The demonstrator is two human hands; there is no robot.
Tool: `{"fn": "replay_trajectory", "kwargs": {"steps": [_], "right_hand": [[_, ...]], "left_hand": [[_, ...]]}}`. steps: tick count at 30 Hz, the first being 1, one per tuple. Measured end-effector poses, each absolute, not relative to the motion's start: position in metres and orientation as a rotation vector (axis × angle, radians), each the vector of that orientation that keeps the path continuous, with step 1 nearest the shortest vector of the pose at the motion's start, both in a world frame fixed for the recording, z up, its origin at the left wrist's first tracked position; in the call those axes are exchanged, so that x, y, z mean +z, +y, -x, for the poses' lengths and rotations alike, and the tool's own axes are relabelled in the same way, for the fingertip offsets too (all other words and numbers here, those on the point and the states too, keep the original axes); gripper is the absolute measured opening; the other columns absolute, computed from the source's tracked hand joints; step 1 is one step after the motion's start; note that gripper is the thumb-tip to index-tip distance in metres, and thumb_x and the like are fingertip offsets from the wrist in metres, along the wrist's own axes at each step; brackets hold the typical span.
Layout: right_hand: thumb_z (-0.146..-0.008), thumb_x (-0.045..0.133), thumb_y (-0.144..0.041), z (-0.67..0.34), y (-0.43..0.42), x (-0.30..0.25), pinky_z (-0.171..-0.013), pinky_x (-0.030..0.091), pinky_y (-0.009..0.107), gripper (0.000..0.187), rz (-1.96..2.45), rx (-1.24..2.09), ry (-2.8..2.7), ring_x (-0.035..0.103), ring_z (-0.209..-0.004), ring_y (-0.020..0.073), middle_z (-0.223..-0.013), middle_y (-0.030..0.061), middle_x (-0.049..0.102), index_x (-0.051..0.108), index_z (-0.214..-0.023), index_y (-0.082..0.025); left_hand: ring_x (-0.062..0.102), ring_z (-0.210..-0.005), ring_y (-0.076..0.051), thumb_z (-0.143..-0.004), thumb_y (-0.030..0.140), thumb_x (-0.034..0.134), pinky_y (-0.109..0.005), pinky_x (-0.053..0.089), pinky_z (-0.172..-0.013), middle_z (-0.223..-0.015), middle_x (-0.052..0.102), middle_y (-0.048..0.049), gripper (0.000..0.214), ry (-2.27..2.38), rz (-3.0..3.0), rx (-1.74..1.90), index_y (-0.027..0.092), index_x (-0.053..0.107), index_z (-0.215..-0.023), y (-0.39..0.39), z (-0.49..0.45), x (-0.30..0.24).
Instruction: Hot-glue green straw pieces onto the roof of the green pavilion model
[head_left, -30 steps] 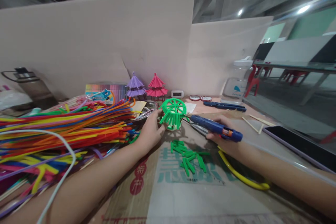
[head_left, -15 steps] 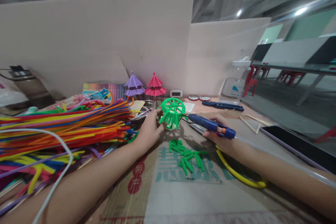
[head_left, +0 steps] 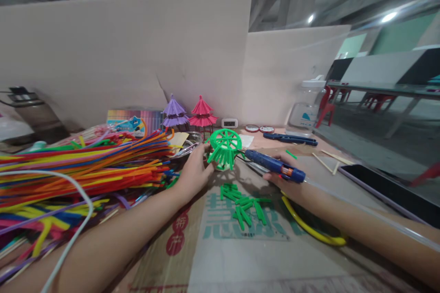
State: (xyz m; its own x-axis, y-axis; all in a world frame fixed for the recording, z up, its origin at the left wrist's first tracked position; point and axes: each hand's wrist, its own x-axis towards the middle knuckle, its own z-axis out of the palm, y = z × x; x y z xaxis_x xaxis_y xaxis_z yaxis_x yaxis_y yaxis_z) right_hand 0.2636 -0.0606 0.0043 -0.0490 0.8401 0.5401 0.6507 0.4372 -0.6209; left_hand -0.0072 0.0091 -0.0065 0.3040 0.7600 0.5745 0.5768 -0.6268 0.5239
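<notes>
My left hand (head_left: 195, 167) grips the left edge of a green wheel-shaped pipe-cleaner piece (head_left: 225, 143), with short strips hanging from its near rim. In my right hand (head_left: 287, 178) is a blue hot glue gun (head_left: 273, 164), fingers closed round its handle. The gun's nozzle points left, at the right rim of the green piece; whether they touch I cannot tell. Several short green pipe-cleaner pieces (head_left: 244, 203) lie below on the cardboard (head_left: 220, 261). A yellow curved pipe cleaner (head_left: 305, 226) rests under my right forearm.
Bundled colourful pipe cleaners (head_left: 85, 160) fill the left side, crossed by a white cable (head_left: 90, 201). Purple (head_left: 174, 112) and red (head_left: 202, 112) umbrella-shaped models stand behind. At right are dark blue pliers (head_left: 290, 139), a phone (head_left: 388, 192) and a clear plastic bottle (head_left: 304, 110).
Both hands keep nearly the same pose on the green piece and glue gun. A small green bit now shows on the table beyond the gun. The view has shifted slightly.
</notes>
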Motion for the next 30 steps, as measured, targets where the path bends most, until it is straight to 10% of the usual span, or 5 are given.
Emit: {"fn": "replay_trajectory", "kwargs": {"steps": [30], "right_hand": [[-0.075, 0.067, -0.046, -0.2585, -0.0653, 0.0129, -0.055, 0.045, 0.027, 0.022, 1.328, 0.305, -1.742, 0.061, -0.062, 0.0186, -0.071, 0.0004, 0.068, 0.065, -0.084, -0.027]], "left_hand": [[0.059, -0.115, -0.027, -0.084, 0.023, 0.06, -0.043, 0.048, -0.1, -0.121, 0.062, -0.0117, 0.037, 1.228, -2.301, 1.229, 0.017, 0.054, -0.12, 0.0137, 0.0086, -0.013]]}}
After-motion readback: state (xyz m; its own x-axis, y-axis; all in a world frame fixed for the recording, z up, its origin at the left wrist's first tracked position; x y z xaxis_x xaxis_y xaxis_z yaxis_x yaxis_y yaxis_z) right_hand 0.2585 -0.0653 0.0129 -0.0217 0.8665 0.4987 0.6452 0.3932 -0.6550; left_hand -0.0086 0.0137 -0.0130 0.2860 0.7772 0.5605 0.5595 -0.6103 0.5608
